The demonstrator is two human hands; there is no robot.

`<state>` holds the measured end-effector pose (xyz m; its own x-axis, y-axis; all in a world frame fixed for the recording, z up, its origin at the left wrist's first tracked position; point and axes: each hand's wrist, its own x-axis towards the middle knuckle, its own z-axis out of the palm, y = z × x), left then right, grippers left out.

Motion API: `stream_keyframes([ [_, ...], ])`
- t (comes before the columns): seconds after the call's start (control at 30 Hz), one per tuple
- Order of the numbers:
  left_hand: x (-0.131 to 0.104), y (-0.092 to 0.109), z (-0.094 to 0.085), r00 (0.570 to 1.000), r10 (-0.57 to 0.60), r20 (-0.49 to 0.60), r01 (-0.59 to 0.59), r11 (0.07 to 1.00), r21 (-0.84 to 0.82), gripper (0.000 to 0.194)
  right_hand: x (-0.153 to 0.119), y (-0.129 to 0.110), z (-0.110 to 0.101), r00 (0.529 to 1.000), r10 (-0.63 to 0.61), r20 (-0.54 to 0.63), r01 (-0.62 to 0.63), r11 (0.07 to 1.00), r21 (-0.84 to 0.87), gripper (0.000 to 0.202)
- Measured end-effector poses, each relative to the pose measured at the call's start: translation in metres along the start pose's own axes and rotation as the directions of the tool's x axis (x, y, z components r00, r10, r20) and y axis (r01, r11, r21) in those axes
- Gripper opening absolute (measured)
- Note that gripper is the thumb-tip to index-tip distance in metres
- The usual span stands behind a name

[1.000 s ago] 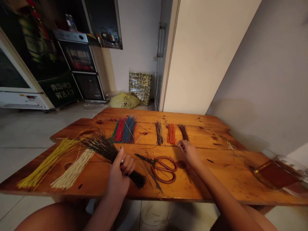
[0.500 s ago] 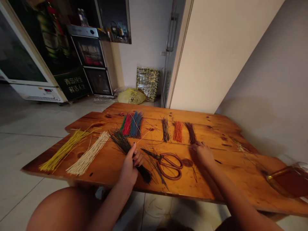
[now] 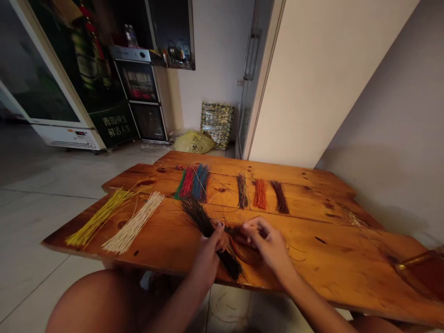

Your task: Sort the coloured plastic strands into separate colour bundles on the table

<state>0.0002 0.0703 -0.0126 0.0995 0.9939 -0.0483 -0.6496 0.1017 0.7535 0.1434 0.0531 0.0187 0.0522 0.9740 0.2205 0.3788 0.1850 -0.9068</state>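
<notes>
My left hand [image 3: 217, 238] is wrapped round a dark bundle of thin strands [image 3: 199, 215], which slants over the table's front part. Just right of it is my right hand [image 3: 265, 236], fingers curled together over the scissors; whatever they pinch is too blurred to make out. The scissors [image 3: 239, 247] lie between the hands, mostly hidden and smeared. Left of the dark bundle lie a cream bundle [image 3: 135, 224] and a yellow bundle [image 3: 99, 217]. Behind are green, red [image 3: 189, 181] and blue [image 3: 201, 182] bundles, then a multicoloured [image 3: 242, 190], an orange [image 3: 260, 194] and a dark reddish-brown one [image 3: 280, 196].
The wooden table [image 3: 305, 259] has loose strands [image 3: 354, 219] at its right. An amber glass-like tray [image 3: 421, 273] stands at the right edge. Beyond the table are a yellow bag [image 3: 193, 142], a wrapped package [image 3: 217, 125] and a cabinet [image 3: 144, 92].
My right hand has moved left and nearer, from the reddish-brown bundle to the scissors. My left hand has shifted right with the dark bundle. The view has turned slightly.
</notes>
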Motion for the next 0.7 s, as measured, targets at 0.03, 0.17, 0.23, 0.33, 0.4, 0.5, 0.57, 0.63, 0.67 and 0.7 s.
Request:
stream_keyframes([
  [0.03,-0.002,0.000,0.001,1.000,0.008,0.020,-0.008,1.000,-0.006,0.035,-0.004,-0.001,0.008,0.998,-0.021,0.051,0.022,1.000,-0.022,0.025],
  [0.17,-0.007,0.004,0.004,1.000,-0.021,-0.017,0.021,0.999,0.032,0.037,-0.014,0.006,0.024,0.980,-0.080,0.182,0.103,0.987,-0.124,0.019],
  [0.23,-0.008,0.005,0.003,0.996,-0.044,-0.082,0.049,0.996,0.070,0.041,-0.016,0.010,0.026,0.972,-0.101,0.212,0.141,0.972,-0.186,0.019],
  [0.33,-0.008,0.005,0.001,0.992,-0.088,-0.095,0.095,0.993,0.063,0.043,-0.018,0.012,0.025,0.950,-0.158,0.269,0.228,0.940,-0.252,0.018],
  [0.4,-0.008,0.005,0.000,0.994,-0.102,-0.049,0.104,0.994,0.040,0.043,-0.018,0.011,0.022,0.936,-0.173,0.308,0.255,0.935,-0.248,0.018],
  [0.5,-0.007,0.007,0.001,0.996,-0.074,-0.042,0.073,0.997,-0.021,0.044,-0.017,0.011,0.016,0.904,-0.179,0.388,0.279,0.935,-0.219,0.019],
  [0.57,-0.006,0.010,0.003,0.993,-0.068,-0.094,0.058,0.994,-0.097,0.041,-0.016,0.013,0.013,0.881,-0.185,0.435,0.290,0.938,-0.188,0.018],
  [0.63,-0.006,0.014,0.005,0.990,-0.050,-0.129,0.031,0.989,-0.143,0.038,-0.016,0.015,0.012,0.872,-0.174,0.458,0.273,0.949,-0.159,0.017],
  [0.67,-0.006,0.016,0.005,0.991,-0.024,-0.129,0.005,0.990,-0.142,0.039,-0.016,0.017,0.012,0.878,-0.155,0.452,0.245,0.958,-0.147,0.018],
  [0.7,-0.006,0.019,0.005,0.993,0.011,-0.119,-0.027,0.991,-0.133,0.042,-0.016,0.018,0.012,0.891,-0.130,0.436,0.205,0.970,-0.130,0.019],
])
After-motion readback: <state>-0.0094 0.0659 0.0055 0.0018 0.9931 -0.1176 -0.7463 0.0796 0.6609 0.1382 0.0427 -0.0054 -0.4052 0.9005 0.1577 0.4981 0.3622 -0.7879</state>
